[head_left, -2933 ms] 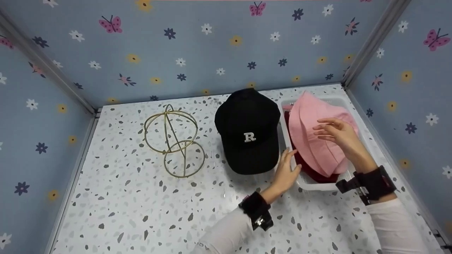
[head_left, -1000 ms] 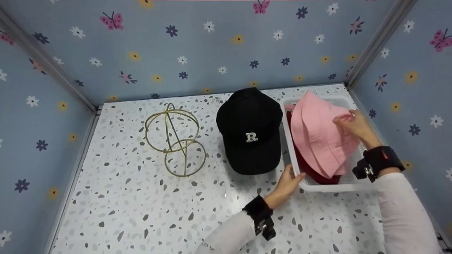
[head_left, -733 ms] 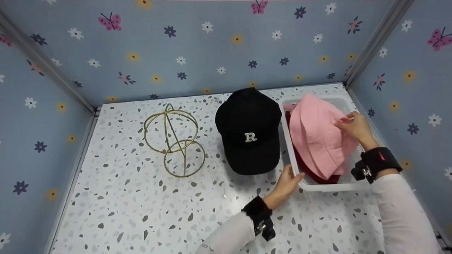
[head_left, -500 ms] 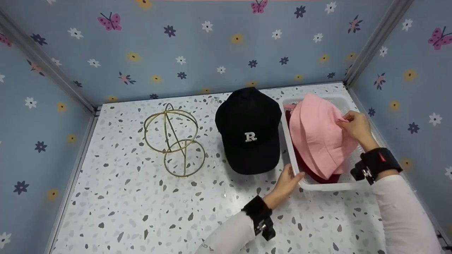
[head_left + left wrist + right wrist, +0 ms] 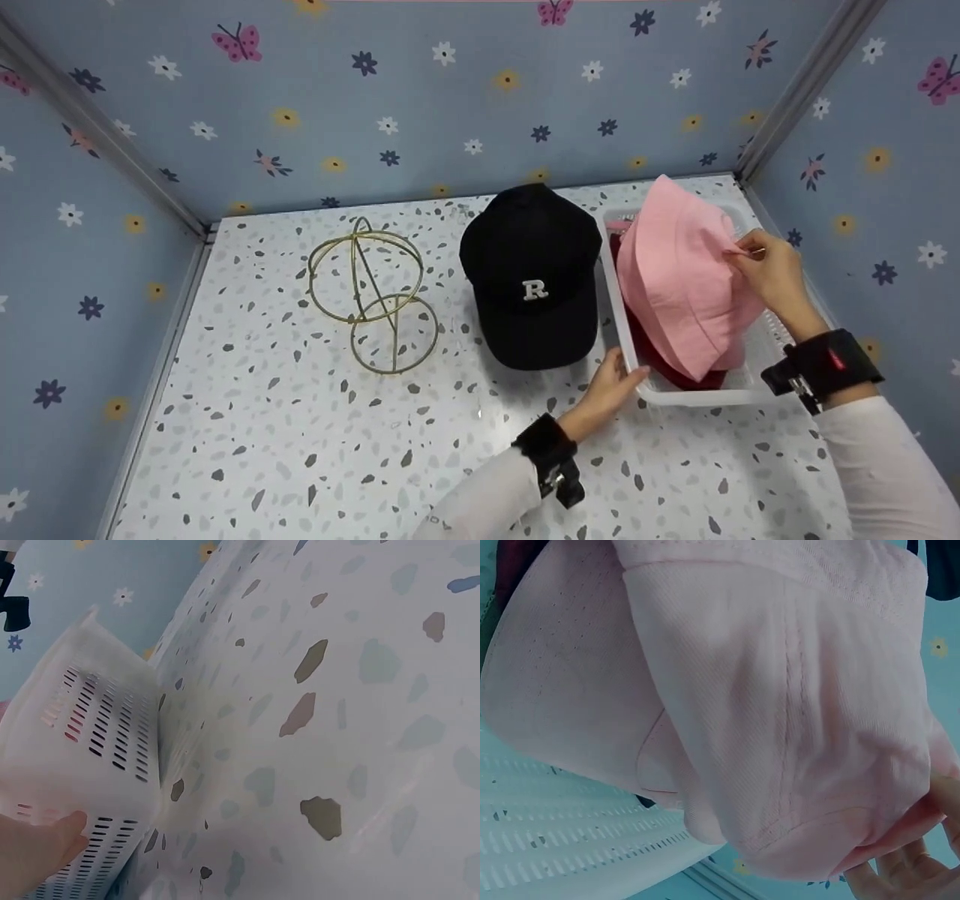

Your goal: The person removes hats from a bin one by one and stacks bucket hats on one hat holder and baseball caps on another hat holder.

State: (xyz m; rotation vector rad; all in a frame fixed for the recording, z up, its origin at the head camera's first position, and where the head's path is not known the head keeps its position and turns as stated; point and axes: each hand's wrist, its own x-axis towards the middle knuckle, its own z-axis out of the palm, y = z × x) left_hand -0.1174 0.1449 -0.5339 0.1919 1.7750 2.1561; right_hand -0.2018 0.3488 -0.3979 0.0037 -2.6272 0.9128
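Observation:
A pink bucket hat sits tilted in a white plastic basket at the right of the table. My right hand pinches the top of its crown between thumb and fingers; the right wrist view shows the fingers under the bunched pink cloth. Another pink piece with a stitched brim lies beneath it. Dark red fabric shows below, mostly hidden. With thumb over the rim and fingers outside, my left hand grips the basket's near left corner, beside the slotted wall.
Left of the basket is a black cap with a white letter R. Farther left stands a gold wire hat stand on the speckled table. Flowered panels enclose the back and sides.
My right hand came down onto the bucket hat, took hold of its crown and has now pulled it slightly up and right. My left hand moved down the rim to the corner, then stayed.

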